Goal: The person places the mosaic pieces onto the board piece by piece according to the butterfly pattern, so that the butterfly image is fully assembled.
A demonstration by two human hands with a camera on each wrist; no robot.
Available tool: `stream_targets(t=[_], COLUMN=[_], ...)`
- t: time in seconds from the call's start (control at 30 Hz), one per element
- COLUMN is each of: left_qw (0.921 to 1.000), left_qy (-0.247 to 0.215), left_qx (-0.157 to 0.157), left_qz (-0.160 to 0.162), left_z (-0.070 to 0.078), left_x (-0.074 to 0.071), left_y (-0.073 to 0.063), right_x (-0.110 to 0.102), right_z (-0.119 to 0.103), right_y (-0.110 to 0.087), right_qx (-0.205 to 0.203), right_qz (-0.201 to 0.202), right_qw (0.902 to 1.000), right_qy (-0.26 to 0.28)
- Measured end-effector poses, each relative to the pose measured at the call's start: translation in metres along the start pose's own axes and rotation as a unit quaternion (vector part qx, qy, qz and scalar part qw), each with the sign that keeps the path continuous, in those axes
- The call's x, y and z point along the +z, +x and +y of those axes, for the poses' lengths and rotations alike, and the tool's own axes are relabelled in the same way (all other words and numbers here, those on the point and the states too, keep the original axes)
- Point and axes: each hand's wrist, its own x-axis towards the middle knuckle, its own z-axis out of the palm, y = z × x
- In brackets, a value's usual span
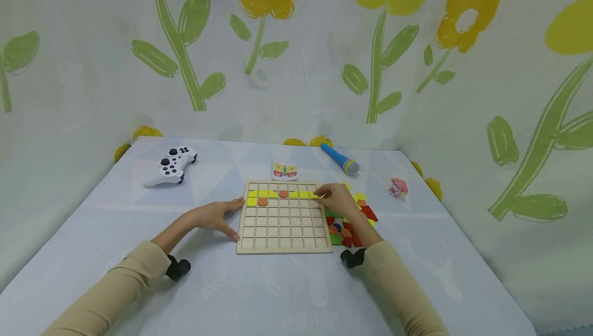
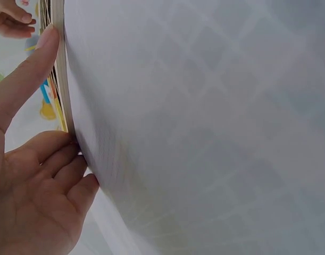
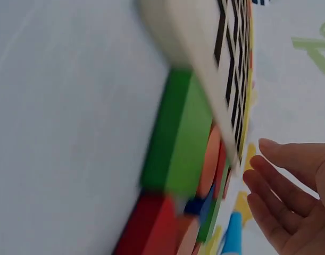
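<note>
A wooden grid board (image 1: 284, 249) lies in front of me, its top row carrying several yellow pieces (image 1: 262, 193) and an orange disc (image 1: 283, 194). In the second row are one yellow piece (image 1: 251, 202) and another orange disc (image 1: 262, 202). My left hand (image 1: 214, 217) touches the board's left edge, thumb at the lower corner and fingers higher up. Over the upper right corner, my right hand (image 1: 339, 199) has its fingertips at the last yellow piece (image 1: 313, 195) of the top row. In the right wrist view, nothing shows between its slightly parted thumb and fingers (image 3: 268, 183).
Loose red, green, orange, blue and yellow pieces (image 1: 348, 234) lie beside the board, under my right forearm. Behind the board are a small butterfly-patterned card (image 1: 284, 170) and a blue microphone (image 1: 340, 159). A white game controller (image 1: 173, 164) sits back left, a pink figurine (image 1: 398, 187) at right.
</note>
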Motion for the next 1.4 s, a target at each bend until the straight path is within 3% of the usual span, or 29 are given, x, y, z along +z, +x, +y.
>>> stream_targets(t=[0.3, 0.5, 0.63, 0.9, 1.2, 1.4], left_qw=[1.0, 1.0, 1.0, 1.0, 1.0, 1.0], left_qy=[-0.003, -0.004, -0.004, -0.001, -0.004, -0.003], left_qx=[0.001, 0.001, 0.0, 0.0, 0.0, -0.004], left_qz=[-0.004, -0.003, -0.002, -0.001, -0.001, -0.002], left_z=[0.001, 0.0, -0.001, -0.001, 0.001, 0.0], left_x=[0.0, 0.0, 0.0, 0.0, 0.0, 0.0], left_y=[0.0, 0.0, 0.001, 0.001, 0.0, 0.0], right_x=[-0.02, -0.028, -0.032, -0.034, -0.035, -0.037], right_z=[0.031, 0.048, 0.051, 0.053, 0.051, 0.042], right_y=[-0.011, -0.012, -0.013, -0.013, -0.011, -0.01], right_qx=[0.019, 0.085, 0.106, 0.09, 0.086, 0.056], right_qz=[0.013, 0.002, -0.006, -0.006, -0.008, -0.01], right_qw=[0.9993, 0.9941, 0.9912, 0.9924, 0.9951, 0.9964], right_qy=[-0.029, -0.068, -0.079, -0.083, -0.049, -0.062])
